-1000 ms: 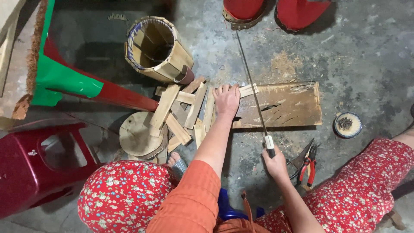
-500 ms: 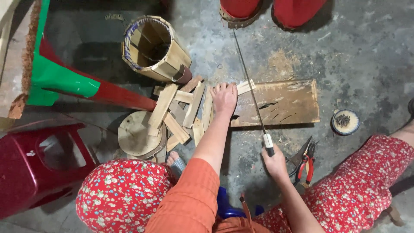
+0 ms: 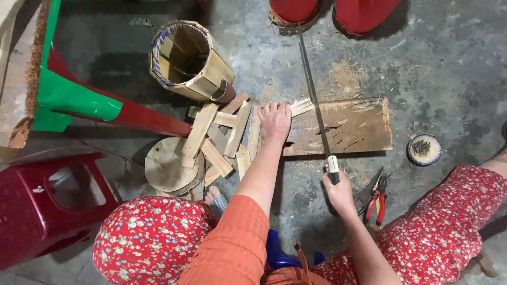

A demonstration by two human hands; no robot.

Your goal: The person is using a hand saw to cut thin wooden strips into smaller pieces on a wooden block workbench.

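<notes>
Thin wood strip (image 3: pixel 301 107) lying across the plank (image 3: pixel 359 126), left hand (image 3: pixel 274 120) pressing it flat, fingers together. Right hand (image 3: pixel 339 192) gripping the saw (image 3: pixel 316 105), whose blade is sitting further up the plank than a moment ago, so the stroke is moving forward. Loose slats (image 3: pixel 222 140) lying just beside.

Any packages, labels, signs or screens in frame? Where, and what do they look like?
No signs or screens.
Small round tin: on the floor right of the wooden board, white rim, dark bits inside; any label is not visible.
Red stool: lower left, small pale sticker on its top.
</notes>
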